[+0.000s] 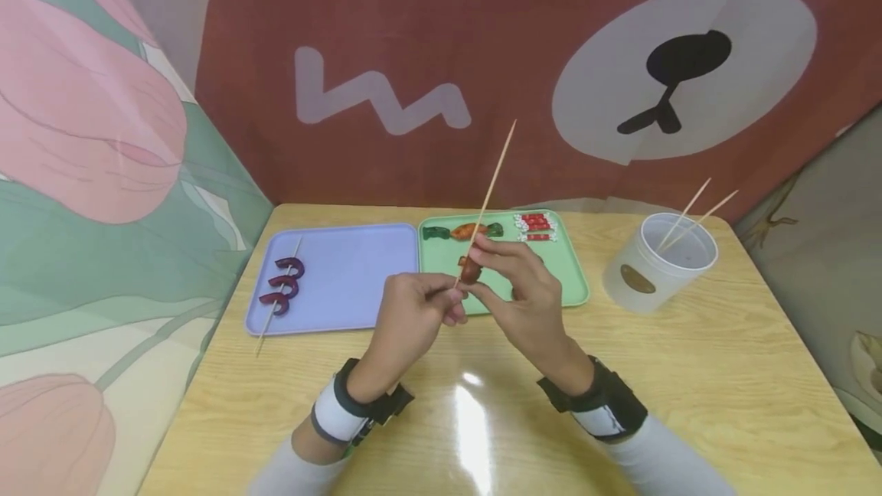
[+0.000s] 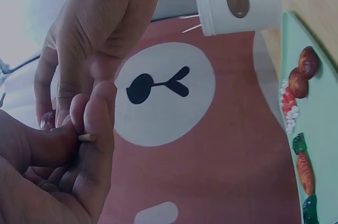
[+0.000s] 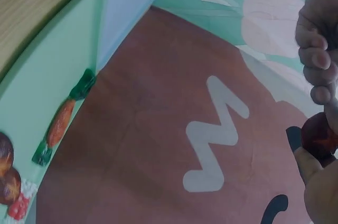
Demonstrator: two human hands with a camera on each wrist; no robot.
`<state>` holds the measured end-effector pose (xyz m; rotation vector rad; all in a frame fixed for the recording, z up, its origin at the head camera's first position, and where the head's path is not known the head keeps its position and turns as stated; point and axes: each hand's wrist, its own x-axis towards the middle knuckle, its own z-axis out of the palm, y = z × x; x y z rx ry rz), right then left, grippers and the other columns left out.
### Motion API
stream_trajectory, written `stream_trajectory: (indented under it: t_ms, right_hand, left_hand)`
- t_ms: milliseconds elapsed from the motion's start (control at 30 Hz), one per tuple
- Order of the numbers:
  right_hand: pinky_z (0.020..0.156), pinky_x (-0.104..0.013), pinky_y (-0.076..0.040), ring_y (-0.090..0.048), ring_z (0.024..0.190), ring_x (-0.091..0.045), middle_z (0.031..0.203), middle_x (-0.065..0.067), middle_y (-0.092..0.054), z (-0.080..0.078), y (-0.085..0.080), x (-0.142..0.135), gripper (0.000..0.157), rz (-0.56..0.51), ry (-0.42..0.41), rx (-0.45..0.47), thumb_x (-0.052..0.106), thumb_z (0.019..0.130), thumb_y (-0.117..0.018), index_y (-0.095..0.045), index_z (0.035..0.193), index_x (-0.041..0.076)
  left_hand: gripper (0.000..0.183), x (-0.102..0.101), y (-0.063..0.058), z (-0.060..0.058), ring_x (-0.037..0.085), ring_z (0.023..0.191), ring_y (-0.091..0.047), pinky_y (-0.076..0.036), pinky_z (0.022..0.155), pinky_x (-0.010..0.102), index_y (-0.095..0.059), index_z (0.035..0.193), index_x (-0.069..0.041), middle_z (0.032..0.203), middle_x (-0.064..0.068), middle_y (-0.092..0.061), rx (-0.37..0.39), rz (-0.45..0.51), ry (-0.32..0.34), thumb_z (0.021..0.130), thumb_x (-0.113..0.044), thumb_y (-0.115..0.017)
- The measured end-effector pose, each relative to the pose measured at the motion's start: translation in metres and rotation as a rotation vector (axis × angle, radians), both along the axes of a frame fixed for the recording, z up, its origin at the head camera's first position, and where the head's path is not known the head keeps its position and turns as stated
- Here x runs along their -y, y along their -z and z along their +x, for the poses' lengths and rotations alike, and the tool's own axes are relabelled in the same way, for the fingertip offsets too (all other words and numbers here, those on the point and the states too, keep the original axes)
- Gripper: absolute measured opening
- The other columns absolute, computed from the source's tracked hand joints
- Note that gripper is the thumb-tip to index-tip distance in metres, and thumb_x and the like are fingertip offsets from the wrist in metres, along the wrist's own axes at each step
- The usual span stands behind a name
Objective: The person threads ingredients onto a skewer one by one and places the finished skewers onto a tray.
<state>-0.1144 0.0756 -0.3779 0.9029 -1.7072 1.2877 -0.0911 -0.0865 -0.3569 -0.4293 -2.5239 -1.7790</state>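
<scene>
My left hand point(image 1: 416, 308) pinches the lower end of a bamboo skewer point(image 1: 494, 178), which slants upward above the green tray. In the left wrist view the skewer's blunt end point(image 2: 87, 138) pokes out between thumb and fingers. My right hand point(image 1: 527, 293) grips a glossy brown mushroom piece point(image 1: 472, 272) just above the left fingertips, along the skewer. I cannot tell whether the skewer runs through it. A star-shaped mark shows on this mushroom piece point(image 3: 320, 135) in the right wrist view. Two more brown mushroom pieces point(image 2: 303, 71) lie on the tray.
The green tray point(image 1: 572, 282) also holds an orange piece with green ends point(image 1: 463, 232) and red-and-white wrapped candies point(image 1: 536, 226). On the blue tray point(image 1: 358, 274) at left lies a skewer with three dark red curled pieces point(image 1: 281, 285). A white tub point(image 1: 637, 282) with two skewers stands right.
</scene>
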Motion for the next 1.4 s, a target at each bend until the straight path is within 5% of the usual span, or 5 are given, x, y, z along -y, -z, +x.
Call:
stream_trajectory:
  t_ms: [200,433,633,800,1400]
  right_hand:
    - [0.069,-0.015,-0.053,-0.067,0.098,-0.018,0.121,-0.015,-0.066,-0.006,0.006,-0.024,0.053,0.157,0.023,0.21,0.0,0.067,-0.081,-0.067,0.118,0.0]
    - [0.081,-0.043,-0.054,-0.066,0.098,-0.028,0.116,-0.012,-0.066,-0.031,0.025,-0.082,0.042,0.567,0.319,0.798,0.026,0.085,-0.072,-0.063,0.121,0.007]
    - [0.077,-0.047,-0.051,-0.06,0.09,-0.032,0.108,-0.023,-0.061,-0.04,0.067,-0.088,0.056,0.851,0.38,1.024,0.039,0.08,-0.074,-0.063,0.119,-0.001]
    - [0.082,-0.051,-0.052,-0.06,0.099,-0.042,0.114,-0.03,-0.059,-0.041,0.089,-0.076,0.069,0.941,0.424,1.045,0.039,0.08,-0.074,-0.057,0.124,-0.011]
    - [0.074,-0.043,-0.055,-0.064,0.085,-0.034,0.092,-0.017,-0.066,-0.04,0.104,-0.066,0.028,0.847,0.473,0.924,0.016,0.072,-0.081,-0.069,0.091,-0.001]
  left_hand:
    - [0.011,0.009,0.014,-0.001,0.012,0.056,-0.065,-0.057,0.054,0.024,-0.076,0.088,-0.002,0.063,0.001,-0.068,0.025,-0.023,-0.039,0.088,-0.005,-0.065]
    - [0.01,0.027,0.031,0.002,0.016,0.059,-0.067,-0.057,0.055,0.025,-0.075,0.087,0.0,0.065,0.002,-0.07,0.046,-0.075,-0.097,0.087,-0.005,-0.067]
    - [0.009,0.034,0.04,0.006,0.013,0.058,-0.066,-0.056,0.054,0.024,-0.076,0.085,-0.002,0.063,0.0,-0.069,0.035,-0.105,-0.117,0.086,-0.005,-0.068]
    - [0.009,0.034,0.043,0.008,0.009,0.058,-0.064,-0.056,0.053,0.021,-0.076,0.086,-0.003,0.063,-0.002,-0.068,0.002,-0.116,-0.115,0.085,-0.004,-0.068]
    - [0.009,0.037,0.043,0.011,0.01,0.058,-0.065,-0.055,0.053,0.02,-0.076,0.087,-0.002,0.063,-0.002,-0.068,0.003,-0.125,-0.109,0.085,-0.004,-0.068]
